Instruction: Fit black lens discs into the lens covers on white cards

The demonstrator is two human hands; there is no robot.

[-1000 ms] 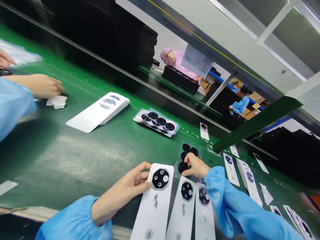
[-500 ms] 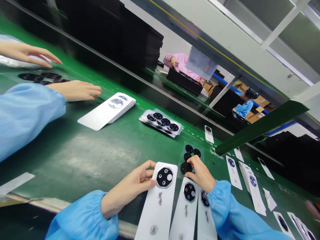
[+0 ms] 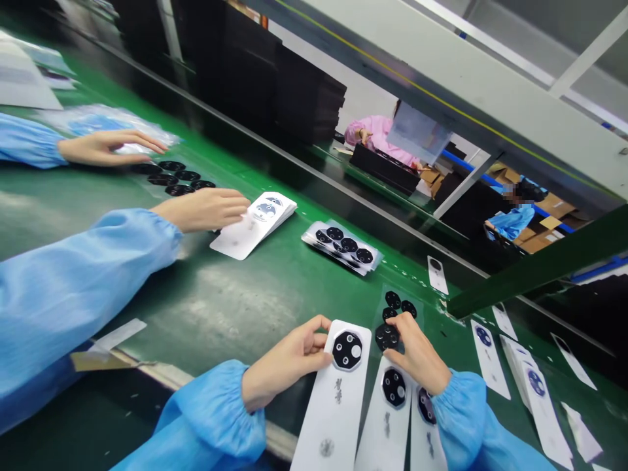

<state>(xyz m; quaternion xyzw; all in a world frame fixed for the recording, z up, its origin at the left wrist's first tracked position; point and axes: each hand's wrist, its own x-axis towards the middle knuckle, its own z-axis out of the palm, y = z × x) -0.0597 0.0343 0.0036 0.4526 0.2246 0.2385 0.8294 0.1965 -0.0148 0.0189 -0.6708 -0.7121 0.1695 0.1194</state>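
My left hand (image 3: 289, 363) grips the upper left edge of a white phone-back panel (image 3: 331, 418), thumb in front, fingers partly behind it. A black camera cover with several round holes lies at the panel's upper end. My right hand (image 3: 422, 356) is closed, with thumb and fingertips on a black octagonal camera film (image 3: 386, 337). Just beyond those fingertips, a clear sheet (image 3: 416, 307) carries more black films. Two further white panels, a middle one (image 3: 380, 425) and a right one (image 3: 428, 451), lie below my right hand, the latter partly hidden by the wrist.
A co-worker's nearer hand (image 3: 206, 210) reaches to a stack of white panels (image 3: 267, 222); the other hand (image 3: 115, 145) is over black films. A pile of film sheets (image 3: 341, 247) lies ahead. More panels (image 3: 490, 360) lie right, beside a green post (image 3: 540, 261).
The view has swung left, so most things appear farther right. The co-worker's nearer hand has moved onto the panel stack. My hands keep nearly the same hold.
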